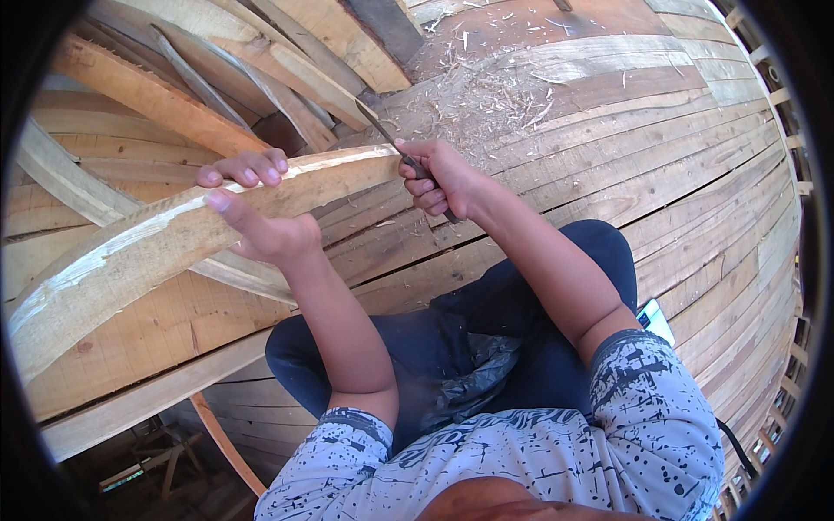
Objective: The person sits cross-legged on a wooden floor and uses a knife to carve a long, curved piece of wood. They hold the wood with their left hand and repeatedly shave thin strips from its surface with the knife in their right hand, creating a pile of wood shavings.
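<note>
From where I stand, the person sits with knees bent on the planked floor, a long curved timber running from the far left across to the front of the right hand. The left hand grips it partway along: the thumb lies on the near side, the fingers bunch close together over the far edge, and the wood is clamped between. The timber's upper edge is pale and freshly bared, rough in streaks toward the left.

The right hand's fingers are wrapped round the dark handle of a knife, whose narrow blade slants up and left past the timber's tip. Whether the steel touches the wood there I can't tell.

Beyond the left hand it is crowded: loose beams lean and cross, and another curved piece passes beneath the timber. The right arm has the wider side, with planks stretching away past the elbow, and shavings scattered ahead of the blade. A small flat pale object lies just beside the right elbow. At lower left the planking ends at an edge above a dark space.
</note>
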Action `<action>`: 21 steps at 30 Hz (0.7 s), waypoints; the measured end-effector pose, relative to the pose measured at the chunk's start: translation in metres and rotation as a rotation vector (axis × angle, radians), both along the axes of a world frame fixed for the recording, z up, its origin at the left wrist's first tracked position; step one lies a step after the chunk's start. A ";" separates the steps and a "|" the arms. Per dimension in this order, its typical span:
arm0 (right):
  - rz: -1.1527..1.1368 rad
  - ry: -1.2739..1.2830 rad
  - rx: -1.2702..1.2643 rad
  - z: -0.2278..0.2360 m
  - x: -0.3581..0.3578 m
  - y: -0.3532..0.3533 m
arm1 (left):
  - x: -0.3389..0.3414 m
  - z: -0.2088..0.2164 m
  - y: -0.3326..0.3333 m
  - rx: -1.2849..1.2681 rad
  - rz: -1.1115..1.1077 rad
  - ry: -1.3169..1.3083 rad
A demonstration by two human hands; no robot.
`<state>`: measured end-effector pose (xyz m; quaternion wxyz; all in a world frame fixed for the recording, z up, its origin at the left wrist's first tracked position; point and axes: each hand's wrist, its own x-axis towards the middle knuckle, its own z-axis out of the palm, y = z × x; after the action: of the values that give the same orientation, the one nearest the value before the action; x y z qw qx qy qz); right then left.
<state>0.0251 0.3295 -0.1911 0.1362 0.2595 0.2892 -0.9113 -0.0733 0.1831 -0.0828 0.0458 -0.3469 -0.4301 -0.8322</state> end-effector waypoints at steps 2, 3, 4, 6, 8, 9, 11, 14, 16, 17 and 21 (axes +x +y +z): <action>-0.089 -0.029 0.191 0.002 0.000 0.001 | -0.002 -0.001 -0.001 0.008 0.002 -0.012; -0.148 -0.051 0.343 0.001 -0.002 0.005 | -0.002 -0.001 -0.001 0.010 0.005 -0.017; -0.207 -0.073 0.495 0.001 -0.002 0.009 | -0.003 0.000 -0.001 0.011 0.007 -0.020; -0.221 -0.133 1.083 -0.018 -0.002 0.019 | -0.004 0.000 -0.002 0.015 0.019 -0.036; -0.261 -0.165 1.478 -0.015 -0.001 0.018 | -0.005 0.000 -0.003 0.017 0.033 -0.043; -0.301 -0.170 1.577 -0.013 0.002 0.015 | -0.005 0.000 -0.004 0.017 0.036 -0.041; -0.351 -0.184 1.627 -0.009 0.002 0.013 | -0.004 0.000 -0.003 0.014 0.029 -0.032; -0.366 -0.162 1.550 -0.013 -0.002 0.012 | -0.002 0.001 -0.001 0.006 0.013 -0.013; -0.369 -0.104 1.597 -0.012 -0.001 0.010 | -0.001 0.000 -0.001 0.008 0.006 -0.013; -0.309 -0.114 1.576 -0.008 0.001 0.009 | -0.002 0.000 -0.002 0.006 0.005 -0.010; -0.208 -0.128 1.506 -0.004 0.001 0.011 | -0.002 0.000 -0.002 0.004 -0.001 -0.007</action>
<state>0.0260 0.3408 -0.1955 -0.1476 0.3605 0.7982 -0.4594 -0.0754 0.1810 -0.0827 0.0445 -0.3440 -0.4285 -0.8343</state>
